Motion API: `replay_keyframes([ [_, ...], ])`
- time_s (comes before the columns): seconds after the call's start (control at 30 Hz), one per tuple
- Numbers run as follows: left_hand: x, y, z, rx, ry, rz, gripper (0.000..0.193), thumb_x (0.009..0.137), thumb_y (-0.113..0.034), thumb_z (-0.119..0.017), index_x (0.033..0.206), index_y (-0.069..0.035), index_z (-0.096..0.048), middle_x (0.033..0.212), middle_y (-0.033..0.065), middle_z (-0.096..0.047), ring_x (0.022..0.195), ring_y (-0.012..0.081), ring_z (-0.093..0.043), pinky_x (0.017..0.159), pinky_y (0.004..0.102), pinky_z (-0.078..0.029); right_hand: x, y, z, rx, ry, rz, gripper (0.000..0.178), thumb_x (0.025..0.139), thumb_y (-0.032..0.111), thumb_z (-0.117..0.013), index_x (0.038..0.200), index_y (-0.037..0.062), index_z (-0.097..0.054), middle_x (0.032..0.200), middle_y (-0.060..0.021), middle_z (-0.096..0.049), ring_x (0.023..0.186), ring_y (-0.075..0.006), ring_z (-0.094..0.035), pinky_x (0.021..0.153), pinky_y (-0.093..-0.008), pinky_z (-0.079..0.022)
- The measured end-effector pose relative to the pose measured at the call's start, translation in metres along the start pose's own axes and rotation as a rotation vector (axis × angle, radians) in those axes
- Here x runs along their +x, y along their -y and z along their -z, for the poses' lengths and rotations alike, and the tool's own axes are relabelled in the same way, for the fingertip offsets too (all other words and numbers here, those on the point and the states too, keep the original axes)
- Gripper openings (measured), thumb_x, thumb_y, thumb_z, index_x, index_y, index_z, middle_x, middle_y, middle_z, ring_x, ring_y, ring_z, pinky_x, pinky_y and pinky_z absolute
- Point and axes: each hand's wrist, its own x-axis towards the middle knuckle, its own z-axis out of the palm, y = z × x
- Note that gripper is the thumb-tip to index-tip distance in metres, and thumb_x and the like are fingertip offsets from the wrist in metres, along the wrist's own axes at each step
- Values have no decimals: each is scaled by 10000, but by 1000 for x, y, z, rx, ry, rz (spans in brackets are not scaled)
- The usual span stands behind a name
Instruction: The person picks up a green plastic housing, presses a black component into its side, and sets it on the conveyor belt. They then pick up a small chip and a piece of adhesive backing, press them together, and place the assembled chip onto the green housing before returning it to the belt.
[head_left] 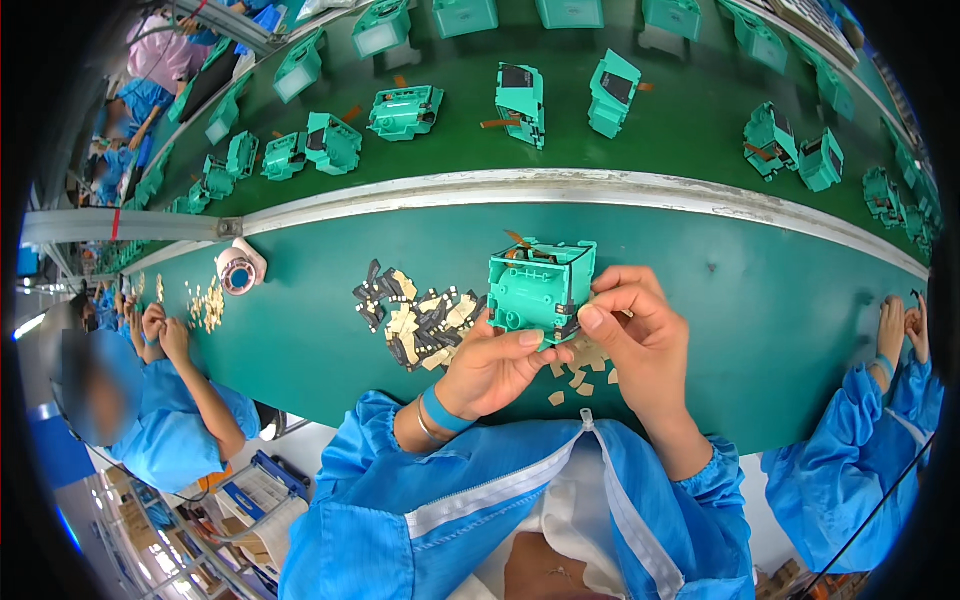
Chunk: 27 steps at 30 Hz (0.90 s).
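My left hand (492, 368) supports a teal plastic housing (532, 290) from below, its thumb along the lower front edge. The housing is open-topped, with ribs and pegs on its face, black strips along the right edge and an orange flex cable (517, 238) rising from the top. At its lower right corner, the thumb and forefinger of my right hand (640, 335) are pinched together beside a black part. What they hold, if anything, is hidden. Left of the housing lies a heap of small black parts with cream-coloured pieces (425, 315). Loose cream pieces (577, 378) lie beneath my hands.
Beyond a pale metal rail (560, 185), several teal housings (405, 110) stand on a green belt (440, 155). A white and pink round tape roll or dispenser (240, 268) sits on the green worktable (310, 330) at left. Co-workers in blue work at left (185, 420) and right (840, 450).
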Motion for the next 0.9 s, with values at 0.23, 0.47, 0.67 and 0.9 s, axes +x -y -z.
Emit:
replay_keyframes([
  [0.23, 3, 4, -2, -125, 74, 22, 361, 856, -1, -530, 1206, 48, -455, 1080, 198, -585, 913, 283, -623, 796, 329, -539, 0, 1, -2, -132, -65, 110, 66, 802, 45, -692, 837, 3, -655, 977, -66, -532, 778, -90, -558, 648, -219, -474],
  [0.47, 0, 3, 3, -160, 58, 45, 367, 864, -24, -540, 1216, 42, -462, 1105, 189, -576, 920, 281, -607, 809, 345, -530, -2, 3, -4, -269, -76, 213, 69, 780, 38, -702, 817, 18, -647, 946, -74, -542, 755, -118, -563, 630, -237, -472],
  [0.67, -1, 3, 3, -170, 67, 50, 376, 865, -31, -545, 1229, 22, -465, 1124, 180, -566, 921, 269, -596, 818, 336, -530, -1, 6, -5, -366, -76, 295, 90, 761, 24, -707, 815, 20, -635, 925, -85, -544, 765, -148, -561, 636, -256, -469],
  [0.9, -1, 3, 3, -197, 72, 58, 382, 861, -32, -546, 1227, 36, -462, 1120, 181, -565, 918, 269, -597, 822, 328, -528, -2, 4, -7, -386, -98, 330, 97, 753, 22, -711, 812, 20, -635, 908, -89, -553, 774, -167, -554, 652, -273, -460],
])
